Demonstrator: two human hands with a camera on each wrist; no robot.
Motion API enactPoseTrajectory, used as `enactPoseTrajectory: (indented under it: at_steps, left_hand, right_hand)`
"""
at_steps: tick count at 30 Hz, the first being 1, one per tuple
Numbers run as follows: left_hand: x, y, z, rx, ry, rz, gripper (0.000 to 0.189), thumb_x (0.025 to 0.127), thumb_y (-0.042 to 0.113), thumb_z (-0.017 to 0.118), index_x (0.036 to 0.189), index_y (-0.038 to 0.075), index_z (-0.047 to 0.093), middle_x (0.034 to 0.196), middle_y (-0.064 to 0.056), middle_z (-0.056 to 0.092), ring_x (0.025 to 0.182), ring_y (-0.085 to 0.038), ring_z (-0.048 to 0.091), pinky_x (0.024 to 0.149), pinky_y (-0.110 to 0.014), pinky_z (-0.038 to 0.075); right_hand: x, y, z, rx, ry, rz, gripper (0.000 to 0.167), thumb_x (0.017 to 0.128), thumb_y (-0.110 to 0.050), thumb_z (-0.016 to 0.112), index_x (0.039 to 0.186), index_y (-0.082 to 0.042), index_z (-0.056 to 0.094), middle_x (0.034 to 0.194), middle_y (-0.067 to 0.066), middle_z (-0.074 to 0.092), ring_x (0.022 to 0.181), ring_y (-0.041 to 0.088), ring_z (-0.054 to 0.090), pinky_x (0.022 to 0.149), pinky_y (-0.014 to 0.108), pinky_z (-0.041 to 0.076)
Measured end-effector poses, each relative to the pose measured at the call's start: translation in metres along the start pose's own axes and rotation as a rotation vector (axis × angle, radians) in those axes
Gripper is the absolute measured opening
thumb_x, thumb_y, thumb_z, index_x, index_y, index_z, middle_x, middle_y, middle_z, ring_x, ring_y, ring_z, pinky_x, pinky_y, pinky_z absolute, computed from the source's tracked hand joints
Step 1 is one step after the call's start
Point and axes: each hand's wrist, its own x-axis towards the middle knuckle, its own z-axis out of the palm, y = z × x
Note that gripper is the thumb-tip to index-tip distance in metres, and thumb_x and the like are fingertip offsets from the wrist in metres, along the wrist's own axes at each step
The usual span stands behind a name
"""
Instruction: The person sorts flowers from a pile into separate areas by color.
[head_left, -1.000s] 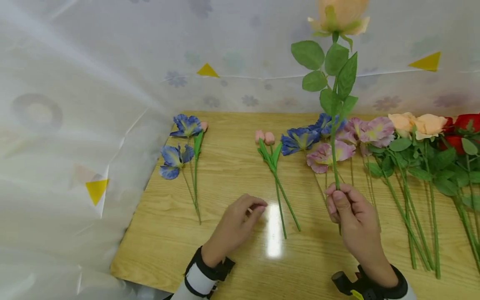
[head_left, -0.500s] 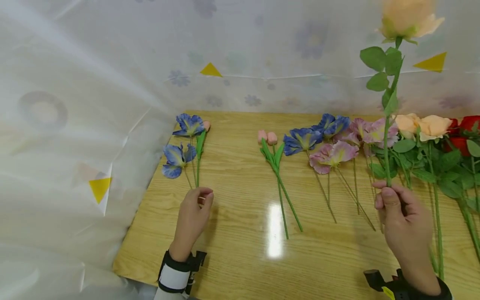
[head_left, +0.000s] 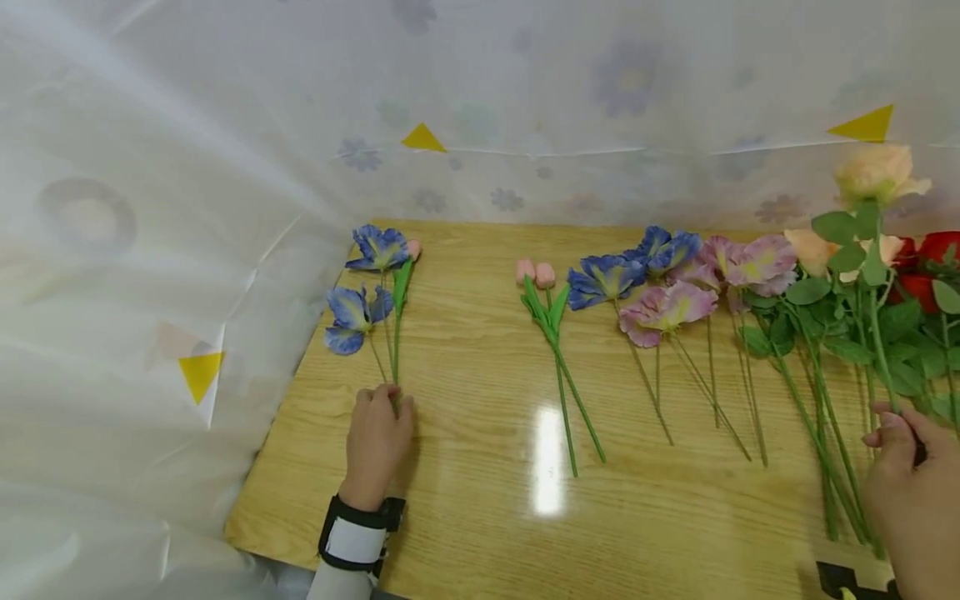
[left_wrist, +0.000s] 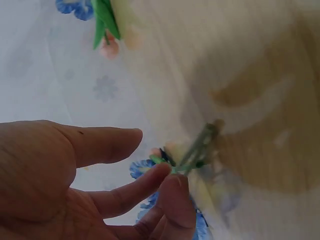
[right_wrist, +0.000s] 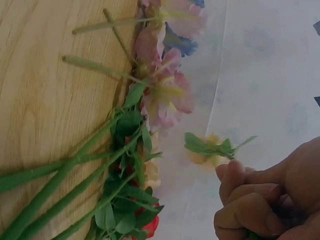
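On the right in the head view, my right hand (head_left: 915, 479) pinches the stem of an artificial peach rose (head_left: 879, 175), held upright above the other flowers. Its leaves and bloom show past the fingertips in the right wrist view. My left hand (head_left: 377, 442) is over the lower stems of a small group at the left: two blue flowers (head_left: 351, 315) and a pink tulip (head_left: 413, 249). In the left wrist view its thumb stands apart from the fingers, and the fingertips are at the green stems (left_wrist: 197, 147). Whether they touch cannot be told.
Two crossed pink tulips (head_left: 545, 275) lie mid-table. Further right lie blue flowers (head_left: 606, 279), pink-purple flowers (head_left: 667, 310), peach roses (head_left: 810, 250) and red roses (head_left: 918, 283). Pale sheeting (head_left: 225, 125) with yellow triangles borders the wooden table (head_left: 480, 500) at back and left.
My right hand has moved right and down with the peach rose, now over the other roses. My left hand has moved left from mid-table to the stems of the left group.
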Motion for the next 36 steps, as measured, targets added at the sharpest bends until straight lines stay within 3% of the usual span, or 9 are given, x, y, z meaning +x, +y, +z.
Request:
enactPoseTrajectory:
  at_steps: [4,7,9,11,14,20,27,32,36]
  left_hand:
    - [0.004,-0.006,0.006,0.019,0.0,-0.028,0.037,0.098,0.02,0.06,0.123,-0.007,0.059,0.11,-0.029,0.056,0.087,-0.038,0.061,0.065,-0.046,0.052]
    - [0.007,-0.009,0.008,0.013,0.002,-0.026,0.035,0.098,0.016,0.061,0.123,-0.007,0.058,0.106,-0.027,0.058,0.084,-0.037,0.061,0.065,-0.045,0.052]
    - [0.008,-0.011,0.009,0.005,0.003,-0.018,0.033,0.097,0.015,0.062,0.122,-0.007,0.058,0.103,-0.025,0.059,0.082,-0.035,0.061,0.065,-0.044,0.052]
    - [0.008,-0.012,0.01,-0.004,-0.004,-0.016,0.031,0.097,0.012,0.062,0.121,-0.006,0.058,0.1,-0.023,0.06,0.08,-0.033,0.061,0.064,-0.042,0.051]
    - [0.009,-0.014,0.009,-0.003,-0.01,-0.016,0.026,0.096,0.01,0.062,0.118,-0.005,0.058,0.095,-0.022,0.06,0.077,-0.032,0.06,0.062,-0.042,0.05]
    - [0.01,-0.019,0.006,-0.007,-0.024,-0.04,0.017,0.097,0.008,0.059,0.105,-0.005,0.053,0.085,-0.021,0.062,0.07,-0.03,0.061,0.057,-0.041,0.047]
    - [0.011,-0.02,0.005,-0.09,-0.083,-0.115,0.025,0.099,0.014,0.057,0.114,-0.005,0.051,0.085,-0.02,0.065,0.064,-0.026,0.06,0.052,-0.034,0.043]
    - [0.008,-0.021,0.003,-0.102,-0.06,-0.105,0.018,0.101,0.011,0.054,0.106,-0.006,0.056,0.095,-0.023,0.064,0.081,-0.033,0.064,0.064,-0.041,0.051]
    - [0.007,-0.02,0.001,-0.142,-0.06,-0.126,0.017,0.103,0.01,0.05,0.106,-0.006,0.053,0.096,-0.023,0.062,0.081,-0.032,0.062,0.062,-0.039,0.05]
  right_hand:
    - [0.021,0.044,0.007,-0.032,0.039,0.05,0.053,0.11,-0.028,0.016,0.15,-0.001,0.037,0.109,-0.034,0.046,0.078,-0.023,0.019,0.08,0.029,0.029]
    - [0.045,0.096,0.023,-0.096,0.074,0.093,0.052,0.109,-0.032,0.013,0.154,-0.013,0.031,0.144,-0.007,0.051,0.088,-0.02,0.019,0.087,0.038,0.033]
    - [0.056,0.118,0.03,-0.113,0.062,0.132,0.053,0.108,-0.033,0.01,0.157,-0.016,0.024,0.154,0.009,0.043,0.1,-0.008,0.04,0.096,0.046,0.036]
    - [0.052,0.111,0.03,-0.121,0.053,0.166,0.054,0.108,-0.029,0.008,0.157,-0.01,0.019,0.152,0.023,0.039,0.112,0.02,0.05,0.1,0.054,0.036]
    - [0.039,0.083,0.021,-0.11,0.03,0.192,0.053,0.108,-0.022,0.006,0.157,-0.003,0.013,0.14,0.037,0.035,0.123,0.055,0.036,0.101,0.065,0.033]
    - [0.026,0.041,0.005,-0.208,-0.103,0.242,0.051,0.106,-0.006,0.015,0.155,0.006,0.011,0.117,0.044,0.037,0.088,0.054,0.043,0.075,0.061,0.037]
    - [0.024,0.046,0.006,-0.26,-0.263,0.295,0.052,0.104,-0.001,0.02,0.153,0.011,0.006,0.127,0.046,0.032,0.1,0.057,0.04,0.073,0.059,0.04]
    - [0.018,0.036,0.008,-0.306,-0.216,0.214,0.053,0.106,-0.009,0.027,0.154,0.008,0.011,0.14,0.044,0.028,0.12,0.059,0.032,0.087,0.067,0.037]
    - [0.01,0.018,0.009,-0.326,-0.113,0.086,0.051,0.106,-0.013,0.035,0.151,0.007,0.024,0.143,0.041,0.029,0.133,0.055,0.026,0.099,0.07,0.028]
